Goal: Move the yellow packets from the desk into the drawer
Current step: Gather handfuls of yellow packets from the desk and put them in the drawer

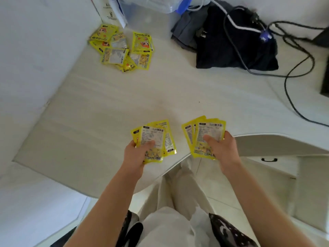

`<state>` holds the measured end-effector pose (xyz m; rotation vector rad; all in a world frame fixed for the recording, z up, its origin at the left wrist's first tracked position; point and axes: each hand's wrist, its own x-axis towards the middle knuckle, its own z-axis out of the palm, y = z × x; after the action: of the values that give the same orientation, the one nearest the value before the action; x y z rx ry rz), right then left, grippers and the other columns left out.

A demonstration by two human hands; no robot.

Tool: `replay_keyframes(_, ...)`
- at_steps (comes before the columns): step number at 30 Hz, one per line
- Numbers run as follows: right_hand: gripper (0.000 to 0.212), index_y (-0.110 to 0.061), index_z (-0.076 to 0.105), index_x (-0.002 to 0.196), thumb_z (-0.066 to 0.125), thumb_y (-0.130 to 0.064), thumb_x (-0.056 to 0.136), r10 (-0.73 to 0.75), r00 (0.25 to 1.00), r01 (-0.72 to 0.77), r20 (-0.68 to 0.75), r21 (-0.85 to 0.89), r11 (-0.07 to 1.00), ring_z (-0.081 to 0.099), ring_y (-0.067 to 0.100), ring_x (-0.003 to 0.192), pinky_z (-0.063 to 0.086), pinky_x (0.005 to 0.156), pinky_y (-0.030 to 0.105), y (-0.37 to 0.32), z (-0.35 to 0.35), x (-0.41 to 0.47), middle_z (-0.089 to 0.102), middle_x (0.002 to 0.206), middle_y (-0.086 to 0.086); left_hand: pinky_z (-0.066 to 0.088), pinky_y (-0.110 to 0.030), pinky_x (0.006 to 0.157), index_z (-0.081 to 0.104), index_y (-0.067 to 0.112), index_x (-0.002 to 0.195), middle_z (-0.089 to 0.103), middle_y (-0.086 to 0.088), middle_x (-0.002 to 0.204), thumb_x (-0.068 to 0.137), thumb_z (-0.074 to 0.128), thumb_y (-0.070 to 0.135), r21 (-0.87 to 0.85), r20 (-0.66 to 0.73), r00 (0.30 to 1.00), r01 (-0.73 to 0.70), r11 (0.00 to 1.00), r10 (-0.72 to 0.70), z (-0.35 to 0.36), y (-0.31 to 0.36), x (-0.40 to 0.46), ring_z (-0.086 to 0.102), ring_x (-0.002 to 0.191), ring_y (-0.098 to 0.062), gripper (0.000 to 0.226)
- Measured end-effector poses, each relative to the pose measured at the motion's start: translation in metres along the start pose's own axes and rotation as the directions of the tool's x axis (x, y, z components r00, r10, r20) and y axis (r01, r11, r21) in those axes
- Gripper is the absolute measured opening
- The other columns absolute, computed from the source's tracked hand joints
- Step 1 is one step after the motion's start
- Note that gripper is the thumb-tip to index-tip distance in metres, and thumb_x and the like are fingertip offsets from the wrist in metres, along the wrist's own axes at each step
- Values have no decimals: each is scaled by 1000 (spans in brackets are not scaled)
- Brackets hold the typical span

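Observation:
My left hand grips a fanned bunch of yellow packets above the desk's front edge. My right hand grips a second fanned bunch of yellow packets just to the right of it. A loose pile of several more yellow packets lies at the desk's far left corner, well away from both hands. Below the desk's right side a white drawer front with a black handle shows; it looks closed.
A dark folded cloth lies at the back right with black cables looping over and beside it. A clear plastic container stands at the back. The white desk curves inward in front of my legs.

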<state>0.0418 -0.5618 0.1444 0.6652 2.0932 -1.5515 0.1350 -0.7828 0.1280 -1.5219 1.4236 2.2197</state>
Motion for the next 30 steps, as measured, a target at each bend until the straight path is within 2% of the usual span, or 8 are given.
replay_keyframes(6, 25, -12, 62, 107, 71, -12, 83, 47, 989, -25, -138, 157, 987, 68, 13, 73, 48, 44, 17, 52, -65, -42, 71, 95, 5, 59, -48, 78, 68, 11, 106, 74, -12, 102, 77, 72, -3, 199, 105, 994, -42, 979, 22, 36, -29, -31, 71, 90, -32, 32)
replay_keyframes(8, 24, -15, 62, 105, 72, -12, 83, 69, 981, -33, -180, 198, 980, 69, 15, 77, 51, 48, 21, 70, -90, -54, 71, 94, 4, 58, -53, 81, 69, 11, 104, 74, -14, 102, 77, 73, -1, 261, 150, 989, -57, 964, 18, 53, -44, -42, 71, 92, -35, 31)
replay_keyframes(12, 27, -14, 63, 106, 73, -12, 81, 128, 954, -47, -270, 289, 956, 71, 23, 84, 60, 69, 38, 108, -143, -80, 71, 96, 6, 57, -56, 80, 69, 12, 101, 74, -16, 100, 75, 74, 1, 378, 248, 969, -93, 921, -4, 89, -80, -69, 70, 93, -38, 29)
replay_keyframes(15, 26, -13, 63, 104, 74, -11, 81, 151, 937, -30, -315, 357, 933, 71, 23, 82, 60, 69, 38, 141, -187, -102, 71, 94, 7, 56, -61, 79, 70, 11, 101, 74, -16, 99, 74, 75, 1, 444, 316, 948, -123, 887, -27, 120, -116, -95, 70, 93, -39, 30)
replay_keyframes(21, 20, -20, 61, 95, 72, -12, 82, 154, 893, 5, -423, 352, 936, 67, 12, 73, 57, 59, 28, 208, -276, -147, 69, 86, -1, 59, -43, 68, 68, 14, 100, 75, -12, 97, 77, 74, 0, 511, 370, 924, -118, 851, -94, 182, -204, -159, 71, 82, -30, 27)
replay_keyframes(25, 21, -17, 60, 99, 72, -13, 82, 207, 864, -7, -459, 399, 917, 67, 15, 72, 57, 59, 29, 250, -331, -168, 69, 89, 2, 56, -32, 58, 68, 16, 97, 75, -7, 94, 78, 74, 1, 541, 409, 904, -130, 831, -125, 229, -259, -195, 71, 77, -24, 25)
replay_keyframes(30, 25, -14, 60, 103, 72, -16, 81, 291, 818, -21, -496, 480, 877, 69, 19, 78, 58, 63, 33, 284, -390, -177, 70, 94, 6, 55, -31, 58, 66, 19, 94, 75, -6, 93, 77, 75, 1, 582, 449, 880, -155, 798, -156, 281, -302, -228, 72, 76, -22, 26)
